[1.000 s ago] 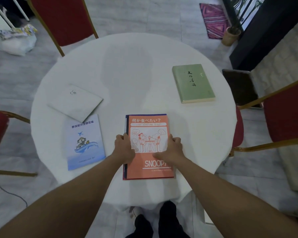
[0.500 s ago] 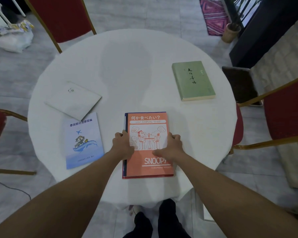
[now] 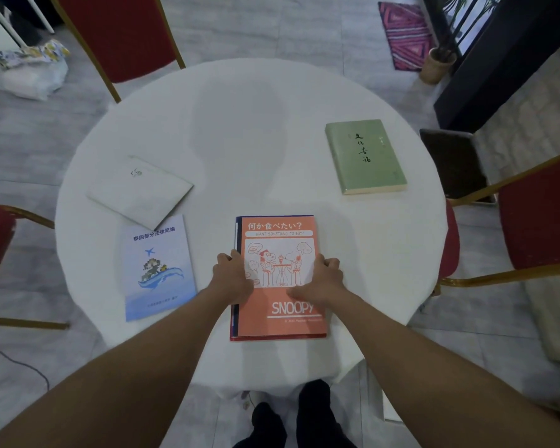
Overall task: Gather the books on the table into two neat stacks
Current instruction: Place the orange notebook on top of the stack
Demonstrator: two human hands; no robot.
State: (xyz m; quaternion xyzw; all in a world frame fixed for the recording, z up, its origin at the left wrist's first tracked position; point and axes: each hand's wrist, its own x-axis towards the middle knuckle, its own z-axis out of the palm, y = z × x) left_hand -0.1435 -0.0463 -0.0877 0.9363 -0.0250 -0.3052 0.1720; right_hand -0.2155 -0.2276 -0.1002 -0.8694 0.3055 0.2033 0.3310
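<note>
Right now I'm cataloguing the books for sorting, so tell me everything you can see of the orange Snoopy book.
The orange Snoopy book is a thin softcover with white Japanese lettering, a cartoon panel and "SNOOPY" in white. It lies flat, face up, closed, at the near edge of the table, topping a stack whose dark blue and red edges peek out left and below. The left hand and right hand grip its two sides.

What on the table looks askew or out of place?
The white book lies turned diagonally, its near corner meeting the blue booklet's top edge. The lower books beneath the orange Snoopy book peek out along its left and near edges, so that stack isn't flush.
</note>
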